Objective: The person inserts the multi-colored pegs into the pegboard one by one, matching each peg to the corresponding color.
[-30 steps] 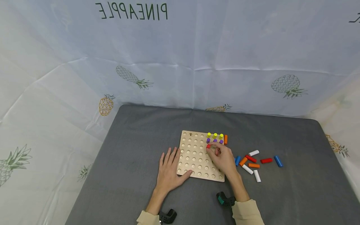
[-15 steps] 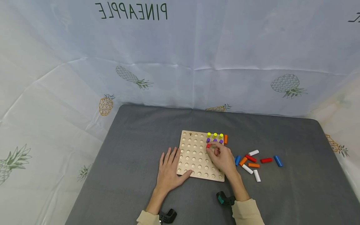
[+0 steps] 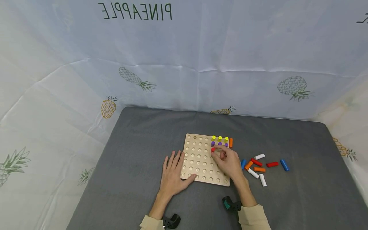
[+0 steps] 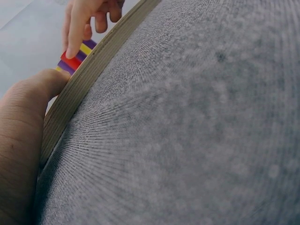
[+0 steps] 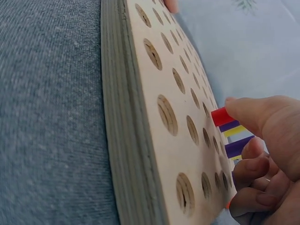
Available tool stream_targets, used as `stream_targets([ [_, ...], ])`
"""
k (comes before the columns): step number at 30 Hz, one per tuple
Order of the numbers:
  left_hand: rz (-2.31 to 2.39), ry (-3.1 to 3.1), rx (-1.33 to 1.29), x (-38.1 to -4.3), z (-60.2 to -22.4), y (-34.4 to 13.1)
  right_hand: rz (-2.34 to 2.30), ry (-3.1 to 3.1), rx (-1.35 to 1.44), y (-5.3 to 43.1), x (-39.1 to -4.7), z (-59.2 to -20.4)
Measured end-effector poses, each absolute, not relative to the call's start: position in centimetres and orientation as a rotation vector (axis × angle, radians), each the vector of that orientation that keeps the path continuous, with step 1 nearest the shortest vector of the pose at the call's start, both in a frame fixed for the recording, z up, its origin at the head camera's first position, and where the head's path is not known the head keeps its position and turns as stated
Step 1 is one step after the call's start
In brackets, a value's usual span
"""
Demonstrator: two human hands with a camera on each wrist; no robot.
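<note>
A wooden peg board (image 3: 198, 161) with rows of round holes lies on the grey table. At its far right corner stand yellow pegs (image 3: 219, 138) in one row and purple pegs (image 3: 213, 143) in the row nearer me. My right hand (image 3: 228, 161) pinches a red peg (image 3: 212, 149) upright at the board, just in front of the leftmost purple peg; the right wrist view shows this red peg (image 5: 219, 116) at the board's face. Fingers spread, my left hand (image 3: 172, 174) lies along the board's left side, its thumb over the near edge.
Right of the board lie loose pegs: white (image 3: 259, 156), red (image 3: 272, 164), orange (image 3: 259, 169) and blue (image 3: 284, 164). One orange peg (image 3: 231, 142) touches or nearly touches the board's right edge. A pineapple-print cloth (image 3: 184, 89) hangs behind the table.
Almost nothing differs. My right hand stays at the same spot with the red peg, shifting only very slightly, and my left hand keeps its place.
</note>
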State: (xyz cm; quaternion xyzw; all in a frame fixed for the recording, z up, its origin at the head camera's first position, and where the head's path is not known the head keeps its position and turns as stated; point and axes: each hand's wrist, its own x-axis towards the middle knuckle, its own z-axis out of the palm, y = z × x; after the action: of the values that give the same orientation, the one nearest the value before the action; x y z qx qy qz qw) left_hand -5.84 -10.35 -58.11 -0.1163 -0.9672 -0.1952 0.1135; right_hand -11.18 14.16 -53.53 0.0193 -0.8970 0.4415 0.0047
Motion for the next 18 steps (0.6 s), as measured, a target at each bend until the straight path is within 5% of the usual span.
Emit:
stream_targets([
  [18, -0.59, -2.813, -0.355, -5.9, -58.2, -10.3, 1.31, -2.728, 0.078, 16.2, -11.0, -52.5],
])
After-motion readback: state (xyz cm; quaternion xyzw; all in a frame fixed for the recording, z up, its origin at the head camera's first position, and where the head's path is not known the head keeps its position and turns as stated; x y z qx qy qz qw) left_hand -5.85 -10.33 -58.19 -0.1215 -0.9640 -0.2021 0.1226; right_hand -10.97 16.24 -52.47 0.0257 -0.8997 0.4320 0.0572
